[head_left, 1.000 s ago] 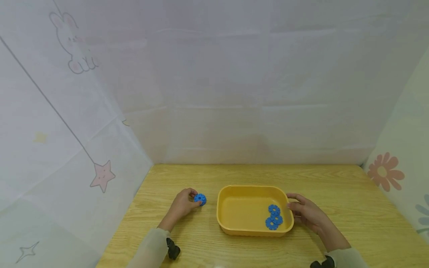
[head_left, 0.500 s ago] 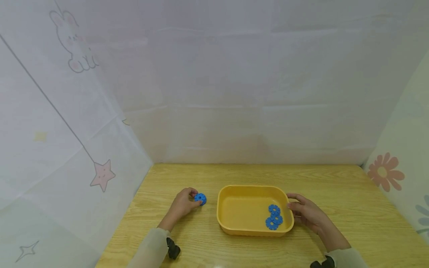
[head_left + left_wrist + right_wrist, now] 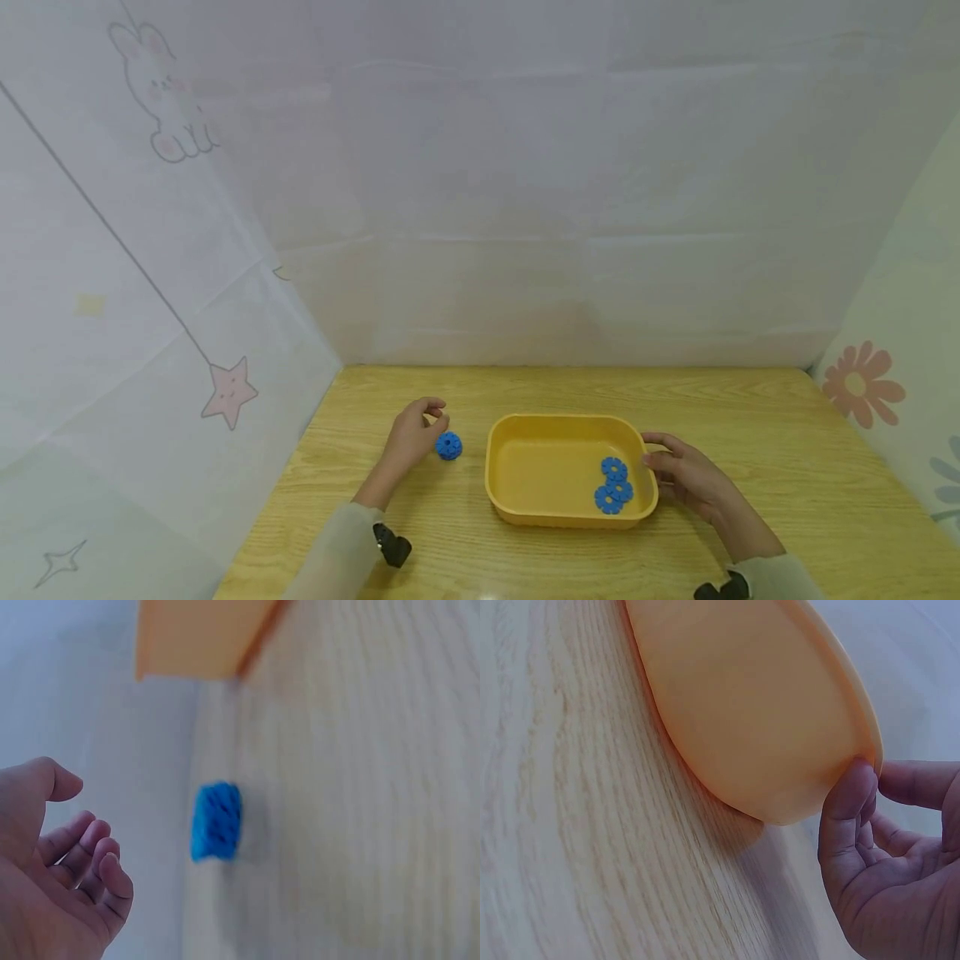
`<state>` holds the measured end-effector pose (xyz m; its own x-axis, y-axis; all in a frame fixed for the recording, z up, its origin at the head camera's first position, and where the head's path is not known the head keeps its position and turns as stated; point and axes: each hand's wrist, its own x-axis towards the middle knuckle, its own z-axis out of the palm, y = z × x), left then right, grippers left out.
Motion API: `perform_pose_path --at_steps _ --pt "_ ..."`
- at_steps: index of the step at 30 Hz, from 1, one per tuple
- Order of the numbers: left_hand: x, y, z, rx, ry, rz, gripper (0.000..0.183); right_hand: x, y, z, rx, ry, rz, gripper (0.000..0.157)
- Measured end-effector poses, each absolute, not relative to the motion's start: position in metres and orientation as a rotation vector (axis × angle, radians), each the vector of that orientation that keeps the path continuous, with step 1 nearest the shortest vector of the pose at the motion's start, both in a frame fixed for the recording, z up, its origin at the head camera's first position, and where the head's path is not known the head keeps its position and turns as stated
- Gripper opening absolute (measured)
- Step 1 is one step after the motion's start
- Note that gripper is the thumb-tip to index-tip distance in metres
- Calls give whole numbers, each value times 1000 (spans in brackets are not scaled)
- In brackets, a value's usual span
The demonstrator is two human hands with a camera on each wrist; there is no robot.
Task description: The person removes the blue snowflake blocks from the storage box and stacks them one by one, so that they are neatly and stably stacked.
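A stack of blue snowflake discs (image 3: 449, 446) stands on the wooden table, left of a yellow plastic basin (image 3: 570, 522). My left hand (image 3: 411, 433) is just behind and left of the stack, holding nothing. In the left wrist view, its fingers are loosely bent, apart from the blue stack (image 3: 216, 822). My right hand (image 3: 688, 477) holds the right end of the basin. The right wrist view has its fingertips pinching at the basin's rim (image 3: 847, 667). Several loose blue snowflake discs (image 3: 614, 487) overlap inside the basin, toward its right end.
The wooden table (image 3: 780, 450) reaches back to a pale fabric wall (image 3: 480, 208). Printed fabric with a star (image 3: 229, 394) hangs at the left, and a flower-print sheet (image 3: 864, 384) at the right.
My left hand has let go of the stack of blue snowflake discs and moved up and back a little. The stack stays in place. My right hand and the basin have not moved.
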<state>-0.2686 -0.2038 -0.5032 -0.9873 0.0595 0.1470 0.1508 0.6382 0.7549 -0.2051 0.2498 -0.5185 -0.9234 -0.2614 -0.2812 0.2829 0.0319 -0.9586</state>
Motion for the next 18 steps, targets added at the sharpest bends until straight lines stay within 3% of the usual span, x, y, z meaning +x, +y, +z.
perform_pose_path --at_steps 10,18 --pt "-253 -146 -464 -536 -2791 -1270 37 -206 250 -519 14 1927 -1956 68" --pt "-250 -114 -460 -711 -2778 -1302 37 -205 251 -518 9 1925 -1971 66"
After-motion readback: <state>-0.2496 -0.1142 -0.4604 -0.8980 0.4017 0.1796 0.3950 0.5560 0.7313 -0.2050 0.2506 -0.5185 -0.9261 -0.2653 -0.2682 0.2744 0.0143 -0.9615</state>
